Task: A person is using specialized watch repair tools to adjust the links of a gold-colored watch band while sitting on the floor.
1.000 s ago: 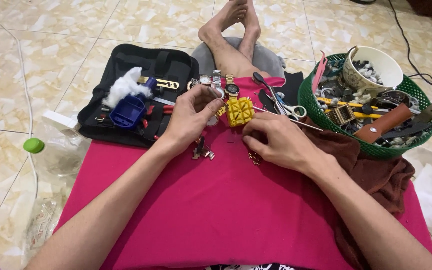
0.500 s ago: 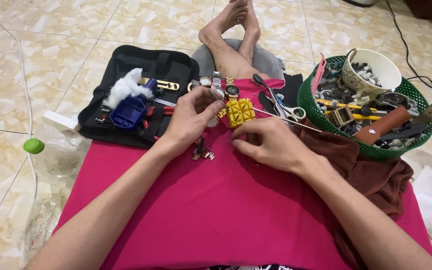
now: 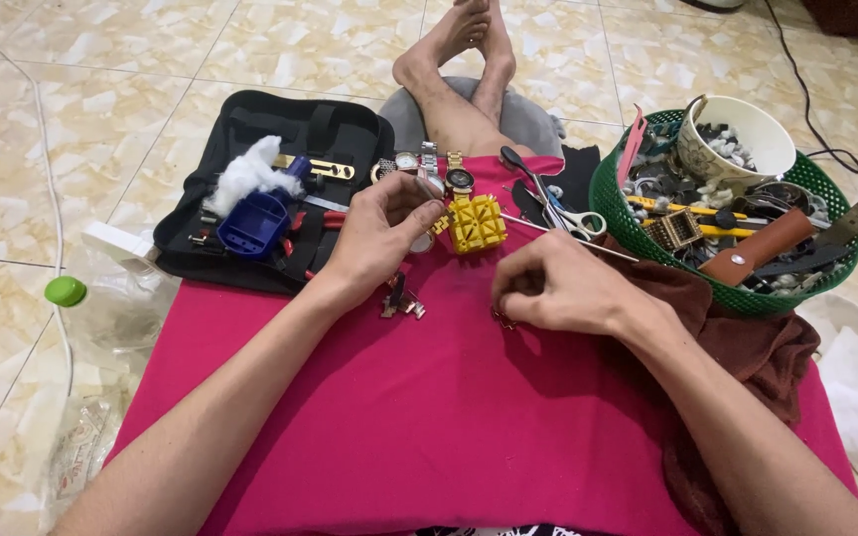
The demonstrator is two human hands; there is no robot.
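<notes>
**Small watch parts worked over a pink cloth on the lap**

The person sits on the tiled floor (image 3: 101,60) with a bright pink cloth (image 3: 429,417) spread over the legs — probably so tiny parts show up against it and do not roll off.

The left hand (image 3: 379,238) has its thumb and fingers closed on a small metal piece, seemingly a watch part, held just beside the yellow block holder (image 3: 477,222) that stands on the cloth. The right hand (image 3: 558,288) curls down with fingertips pressed together on the cloth over something small and dark; its grip looks closed, though what it has hold of is too hidden to tell. Between the hands lies a loose bit of metal band links (image 3: 401,300).

A row of wristwatches (image 3: 434,169) lies beyond the block, within reach. To the left, an open black tool case (image 3: 250,129) holds a blue tool (image 3: 255,220) and a wad of white cotton (image 3: 245,174). To the right, a round green basket (image 3: 618,213) carries a white cup (image 3: 737,139), straps and odd tools. A clear plastic bottle (image 3: 116,308) with a green cap lies by the left knee; its label cannot be seen.
</notes>
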